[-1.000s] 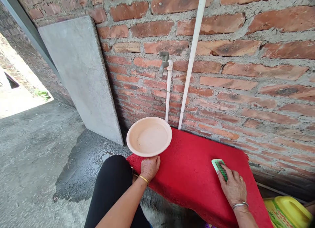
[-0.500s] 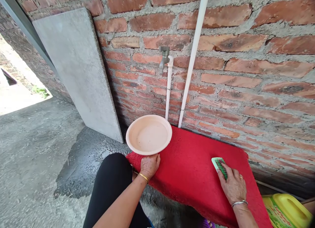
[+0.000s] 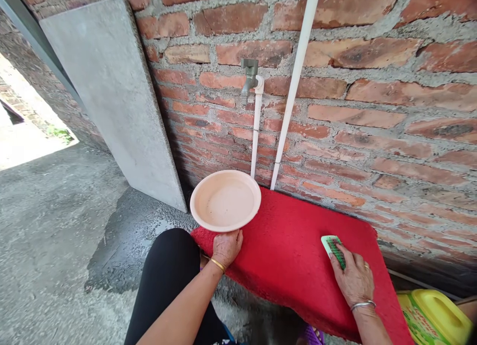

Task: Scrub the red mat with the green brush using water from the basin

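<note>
A pale pink plastic basin (image 3: 225,201) sits at the left end of a red cloth (image 3: 286,255) spread over a low bench-like surface. Under the basin's near rim, my left hand (image 3: 227,248) is closed around its edge, with the fingertips hidden below. A few dark specks lie in the basin's bottom. On the right part of the cloth, my right hand (image 3: 354,278) grips a green and white scrubbing brush (image 3: 333,248). The brush's near end is covered by my fingers.
A tap (image 3: 249,79) on a white pipe (image 3: 256,131) stands against the brick wall (image 3: 365,121). A concrete slab (image 3: 115,101) leans at left. Wet floor (image 3: 122,240) lies below it. A yellow container (image 3: 434,315) stands at lower right.
The view has shifted slightly, so the wall and tap appear a little higher. Both hands keep nearly the same places, still holding the basin and the brush.
</note>
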A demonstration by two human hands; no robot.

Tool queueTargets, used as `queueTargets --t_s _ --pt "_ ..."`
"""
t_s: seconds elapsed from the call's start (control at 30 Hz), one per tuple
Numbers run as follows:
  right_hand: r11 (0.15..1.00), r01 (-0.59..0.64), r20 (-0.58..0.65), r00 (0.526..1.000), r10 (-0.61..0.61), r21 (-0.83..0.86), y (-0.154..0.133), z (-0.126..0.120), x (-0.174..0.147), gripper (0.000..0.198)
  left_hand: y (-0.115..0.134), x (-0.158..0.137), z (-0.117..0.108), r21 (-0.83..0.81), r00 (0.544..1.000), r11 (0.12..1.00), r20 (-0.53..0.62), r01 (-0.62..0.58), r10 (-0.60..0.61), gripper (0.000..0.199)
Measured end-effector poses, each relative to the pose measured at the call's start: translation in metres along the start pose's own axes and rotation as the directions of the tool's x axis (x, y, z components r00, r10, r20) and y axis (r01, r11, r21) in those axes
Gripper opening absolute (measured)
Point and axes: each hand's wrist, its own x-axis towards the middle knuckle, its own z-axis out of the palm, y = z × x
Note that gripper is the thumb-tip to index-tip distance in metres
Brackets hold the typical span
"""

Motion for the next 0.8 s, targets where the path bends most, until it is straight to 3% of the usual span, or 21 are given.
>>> queueTargets --t_s 0.8 --pt "1.0 -0.03 0.058 0.998 0.03 0.008 -0.0015 -0.003 0.0005 0.046 0.0009 0.0001 -0.002 0.031 1.0 0.999 0.001 -0.01 0.01 0.039"
